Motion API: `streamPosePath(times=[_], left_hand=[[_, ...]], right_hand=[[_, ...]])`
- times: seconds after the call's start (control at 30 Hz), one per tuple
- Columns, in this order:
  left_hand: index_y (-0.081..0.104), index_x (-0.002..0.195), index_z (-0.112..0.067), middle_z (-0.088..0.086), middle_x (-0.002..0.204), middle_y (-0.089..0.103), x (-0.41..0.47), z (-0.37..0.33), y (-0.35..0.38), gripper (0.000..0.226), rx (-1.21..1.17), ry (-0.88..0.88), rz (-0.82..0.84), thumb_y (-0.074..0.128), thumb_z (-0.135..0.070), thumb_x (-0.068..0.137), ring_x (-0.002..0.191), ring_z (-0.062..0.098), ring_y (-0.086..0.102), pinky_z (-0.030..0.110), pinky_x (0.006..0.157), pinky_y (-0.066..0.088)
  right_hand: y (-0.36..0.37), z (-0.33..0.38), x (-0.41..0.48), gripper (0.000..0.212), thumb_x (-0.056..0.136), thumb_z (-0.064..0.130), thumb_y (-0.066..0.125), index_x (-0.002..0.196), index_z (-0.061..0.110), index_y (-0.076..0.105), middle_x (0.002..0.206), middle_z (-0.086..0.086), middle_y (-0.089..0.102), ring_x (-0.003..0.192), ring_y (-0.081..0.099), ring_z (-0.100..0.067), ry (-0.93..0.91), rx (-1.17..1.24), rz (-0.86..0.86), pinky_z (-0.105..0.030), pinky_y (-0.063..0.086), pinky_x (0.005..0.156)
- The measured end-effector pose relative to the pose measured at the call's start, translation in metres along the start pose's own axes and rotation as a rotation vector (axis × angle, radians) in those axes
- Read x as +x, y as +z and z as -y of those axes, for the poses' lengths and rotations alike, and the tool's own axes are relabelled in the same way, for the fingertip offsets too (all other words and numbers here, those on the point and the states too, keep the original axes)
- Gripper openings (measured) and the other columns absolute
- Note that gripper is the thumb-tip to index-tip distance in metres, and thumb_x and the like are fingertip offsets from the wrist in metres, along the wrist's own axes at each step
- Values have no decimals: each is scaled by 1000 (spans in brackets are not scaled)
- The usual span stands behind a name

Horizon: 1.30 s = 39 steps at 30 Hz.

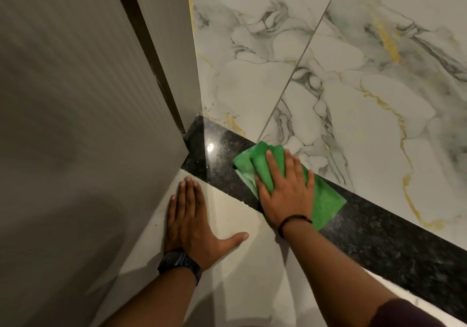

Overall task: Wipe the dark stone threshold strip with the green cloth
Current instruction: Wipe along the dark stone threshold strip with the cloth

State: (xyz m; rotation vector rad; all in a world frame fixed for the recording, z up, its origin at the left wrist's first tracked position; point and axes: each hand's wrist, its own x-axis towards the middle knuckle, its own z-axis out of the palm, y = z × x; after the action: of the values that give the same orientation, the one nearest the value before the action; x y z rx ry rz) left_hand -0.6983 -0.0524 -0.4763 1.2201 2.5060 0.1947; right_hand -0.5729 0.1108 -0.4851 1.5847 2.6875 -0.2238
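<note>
The dark speckled stone threshold strip [374,228] runs diagonally from the door frame at centre down to the lower right. A folded green cloth [326,200] lies flat across the strip. My right hand [285,187] presses down on the cloth with fingers spread, covering its middle. My left hand [187,215] rests flat and empty on the plain light floor tile just on the near side of the strip, fingers together and thumb out. A bright reflection shows on the strip left of the cloth.
A grey door panel and frame [83,99] fill the left side and meet the strip's left end. White marble-pattern floor tiles [353,74] with gold and grey veins lie beyond the strip. Plain light tile [242,263] lies on the near side.
</note>
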Motion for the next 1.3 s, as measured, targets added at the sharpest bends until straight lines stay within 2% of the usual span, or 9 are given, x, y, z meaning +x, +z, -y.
streamPosePath(times=[0.07,0.2,0.37,0.57,0.67,0.83,0.97,1.1,1.3], left_hand=[[-2,151,-4,15,161,4,1,1,2,147,4,-3,-14,32,-102,47,148,26,3,41,118,5],[-4,151,-5,14,161,4,0,1,5,149,17,-4,-38,35,-101,45,148,25,2,40,119,3],[-1,151,-4,18,161,9,0,2,7,149,43,1,-62,33,-103,45,148,28,5,45,120,9],[5,151,-4,21,159,15,-2,1,11,142,112,30,-107,33,-100,51,146,33,12,49,118,12],[1,152,-7,19,160,10,-9,-10,9,141,123,-61,-88,24,-102,51,147,32,6,51,119,10],[4,152,-3,20,160,9,-54,-64,32,144,68,-136,-8,20,-104,49,147,33,3,52,118,4],[-9,149,-4,18,161,0,-87,-97,53,144,132,-87,-9,16,-104,49,147,32,-7,51,118,-3],[-9,149,-3,19,160,-3,-103,-140,67,144,97,-29,6,18,-104,50,147,33,-10,50,118,-6],[3,151,0,21,160,6,-128,-206,94,140,73,87,38,25,-100,56,147,36,1,53,118,0]], right_hand=[[-1,16,15,63,90,59,24,148,38,13,157,-6,23,143,19,-29,59,8,-3,-57,11,114],[4,52,10,66,90,52,32,149,38,7,161,-4,10,145,9,-28,-173,-18,62,-56,4,115],[1,22,-30,64,89,51,39,148,40,18,159,0,20,144,16,-23,-344,31,77,-54,10,115],[-11,-89,-62,62,91,66,19,148,43,13,158,-4,21,144,17,-25,-101,-57,58,-55,6,115],[-15,-93,-41,62,92,65,14,149,42,9,159,-6,17,145,12,-26,40,-49,46,-54,10,116],[-10,-74,-55,60,94,56,22,150,39,9,160,-4,15,145,12,-26,-198,-49,86,-53,9,116],[-14,-119,-97,60,92,56,30,148,39,17,158,-2,24,143,20,-24,-269,-13,90,-53,15,115],[-20,-209,-134,61,91,56,33,148,40,19,157,-4,25,143,21,-26,-150,-34,85,-53,16,114],[-31,-293,-122,59,93,54,26,149,33,22,155,-13,28,141,23,-31,309,-54,-3,-53,18,114]])
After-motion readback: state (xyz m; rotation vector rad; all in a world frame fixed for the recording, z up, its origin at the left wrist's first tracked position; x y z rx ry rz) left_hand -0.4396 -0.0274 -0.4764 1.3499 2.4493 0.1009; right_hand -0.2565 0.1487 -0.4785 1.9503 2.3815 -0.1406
